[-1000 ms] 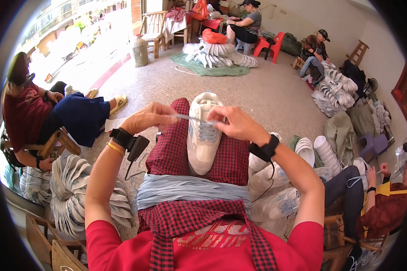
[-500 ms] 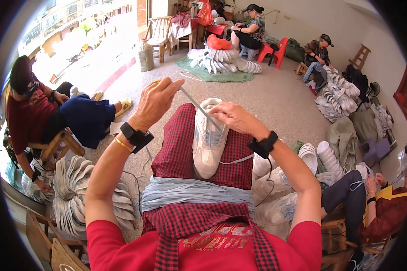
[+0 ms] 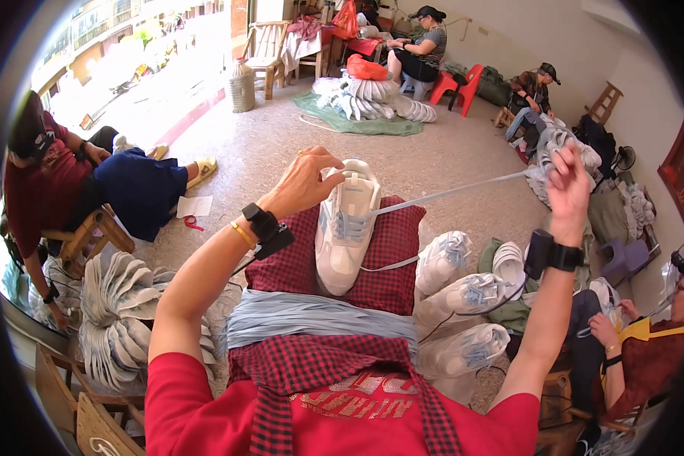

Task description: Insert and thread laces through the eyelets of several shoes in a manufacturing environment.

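The white sneaker (image 3: 338, 258) lies on my checked apron (image 3: 394, 292), toe toward me; my right hand (image 3: 568, 188) pinches its grey-blue flat shoelace (image 3: 448, 193), drawn straight out rightward; my left hand (image 3: 300, 184) curves at the heel end, whether gripping I cannot tell

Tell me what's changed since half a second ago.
The right hand swung out to the right, drawing along the flat, pale-blue lace. The left hand let go of the lace and moved right to the collar of the white, low-cut shoe. The shoe stayed in place, toe toward the person.
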The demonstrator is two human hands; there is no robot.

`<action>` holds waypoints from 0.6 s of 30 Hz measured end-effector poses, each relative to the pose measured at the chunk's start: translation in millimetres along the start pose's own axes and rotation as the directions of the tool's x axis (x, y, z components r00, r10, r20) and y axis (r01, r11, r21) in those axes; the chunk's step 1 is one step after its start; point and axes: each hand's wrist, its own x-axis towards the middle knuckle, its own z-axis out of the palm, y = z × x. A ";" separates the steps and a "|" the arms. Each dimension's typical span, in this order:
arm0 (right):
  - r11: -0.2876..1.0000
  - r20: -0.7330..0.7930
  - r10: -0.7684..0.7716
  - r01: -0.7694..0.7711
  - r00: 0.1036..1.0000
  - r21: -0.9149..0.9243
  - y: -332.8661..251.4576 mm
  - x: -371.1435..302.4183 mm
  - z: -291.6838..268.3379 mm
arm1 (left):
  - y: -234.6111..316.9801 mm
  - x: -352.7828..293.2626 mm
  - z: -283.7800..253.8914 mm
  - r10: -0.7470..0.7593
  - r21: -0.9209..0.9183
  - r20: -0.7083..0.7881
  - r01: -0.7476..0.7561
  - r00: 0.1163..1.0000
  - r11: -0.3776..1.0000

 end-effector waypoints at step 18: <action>0.973 -0.789 -0.225 0.082 0.571 -0.218 37.7 -85.9 -248.3 | -20.8 30.2 20.7 -0.074 0.059 0.416 0.054 0.906 0.997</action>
